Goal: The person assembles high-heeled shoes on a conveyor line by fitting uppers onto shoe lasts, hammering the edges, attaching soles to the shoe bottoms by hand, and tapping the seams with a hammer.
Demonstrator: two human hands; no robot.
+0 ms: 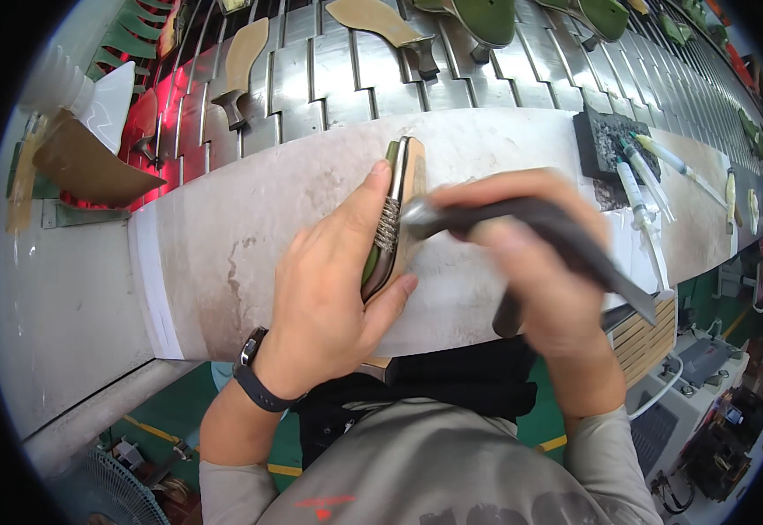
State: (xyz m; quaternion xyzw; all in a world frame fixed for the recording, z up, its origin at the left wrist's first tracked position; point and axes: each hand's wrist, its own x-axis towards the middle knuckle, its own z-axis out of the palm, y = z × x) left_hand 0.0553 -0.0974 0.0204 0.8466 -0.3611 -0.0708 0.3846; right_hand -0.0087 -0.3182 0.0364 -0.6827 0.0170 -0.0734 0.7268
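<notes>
Pale desk (pixel 198 236) below, the half-curled left hand (pixel 325 284) braces a shoe part (pixel 388 229); at 3 o'clock, the right hand (pixel 552 284) clenches a hammer (pixel 543 220), whose stray aim could bruise the left thumb (pixel 392 302).

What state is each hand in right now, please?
Left hand: holding a green-and-tan shoe piece.
Right hand: closed around a dark hammer, blurred.

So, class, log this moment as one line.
left hand: holds wrapped piece | right hand: holds black hammer, blurred | hammer face: beside piece, contact unclear | nearby: syringes
</notes>
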